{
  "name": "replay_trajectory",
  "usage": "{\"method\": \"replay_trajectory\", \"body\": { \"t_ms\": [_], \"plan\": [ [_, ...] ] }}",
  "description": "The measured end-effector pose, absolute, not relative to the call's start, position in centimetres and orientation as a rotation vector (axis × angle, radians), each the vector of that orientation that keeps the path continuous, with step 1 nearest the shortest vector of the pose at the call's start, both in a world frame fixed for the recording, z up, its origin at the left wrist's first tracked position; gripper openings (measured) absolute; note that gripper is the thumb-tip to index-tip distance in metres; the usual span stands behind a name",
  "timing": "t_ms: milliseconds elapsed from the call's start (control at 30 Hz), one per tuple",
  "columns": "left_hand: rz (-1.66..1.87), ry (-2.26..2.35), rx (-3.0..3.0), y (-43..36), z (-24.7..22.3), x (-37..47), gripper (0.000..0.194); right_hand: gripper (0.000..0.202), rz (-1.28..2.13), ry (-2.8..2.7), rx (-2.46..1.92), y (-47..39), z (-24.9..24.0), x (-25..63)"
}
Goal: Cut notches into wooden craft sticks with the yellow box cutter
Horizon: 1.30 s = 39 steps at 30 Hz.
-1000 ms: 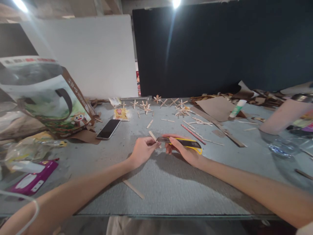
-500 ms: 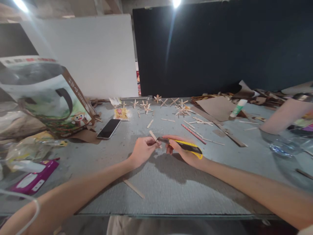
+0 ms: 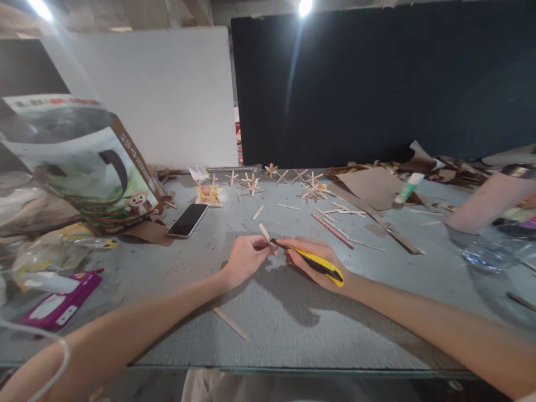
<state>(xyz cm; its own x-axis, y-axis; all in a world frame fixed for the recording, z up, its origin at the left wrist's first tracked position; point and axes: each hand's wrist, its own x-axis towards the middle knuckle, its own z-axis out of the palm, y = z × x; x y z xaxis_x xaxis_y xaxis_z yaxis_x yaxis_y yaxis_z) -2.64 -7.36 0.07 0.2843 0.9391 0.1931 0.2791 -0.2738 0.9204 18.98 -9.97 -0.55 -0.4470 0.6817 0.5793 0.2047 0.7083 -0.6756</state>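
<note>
My left hand (image 3: pixel 248 255) is closed, pinching a small flat wooden stick (image 3: pixel 264 231) that points up and away from me. In my right hand (image 3: pixel 314 259) is a yellow and black utility knife (image 3: pixel 316 261), its blade end touching or very near the stick beside my left fingertips. Where exactly the blade meets the wood is too small to make out. Another wooden stick (image 3: pixel 230 322) lies on the table near my left forearm. Beyond my hands sit star-shaped pieces made of crossed sticks (image 3: pixel 251 184) and several loose sticks (image 3: pixel 345 209).
On the left are a black phone (image 3: pixel 187 220), a large printed box (image 3: pixel 92 167) and a purple tissue pack (image 3: pixel 62 304). A red patterned stick (image 3: pixel 333 230), cardboard (image 3: pixel 372 187), a glue stick (image 3: pixel 409 188) and a pink bottle (image 3: pixel 488 198) lie or stand to the right.
The utility knife has turned in my right hand, its rear end now lower and its yellow edge more in view. My left hand keeps its pinch on the stick.
</note>
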Motion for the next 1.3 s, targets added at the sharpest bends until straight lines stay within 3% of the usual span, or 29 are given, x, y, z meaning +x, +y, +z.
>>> {"method": "replay_trajectory", "body": {
  "t_ms": [233,400,600,767,1033,1300],
  "plan": [
    [1.039,1.066,1.75,-7.3,0.0,-2.6,0.014,0.042,0.77,-2.112,-0.626,-10.0,-1.6,19.3],
    [1.03,1.09,1.775,-7.3,-0.1,-2.7,0.016,0.039,0.586,-2.188,-0.586,-9.6,-1.3,19.4],
    [1.002,1.085,1.748,-7.2,-0.4,-2.7,0.021,0.042,0.744,-2.186,-0.54,-9.9,-1.0,18.9],
    [0.997,1.141,1.773,-7.4,-0.2,-2.9,0.029,0.036,0.637,-1.985,-0.637,-10.0,-0.9,18.1],
    [1.004,1.131,1.774,-7.2,-0.3,-2.8,0.033,0.042,1.026,-1.695,-0.805,-9.4,-1.2,17.9],
    [1.009,1.123,1.778,-7.1,-0.4,-2.8,0.031,0.04,1.074,-1.655,-0.789,-9.5,-1.0,18.2]
  ]
}}
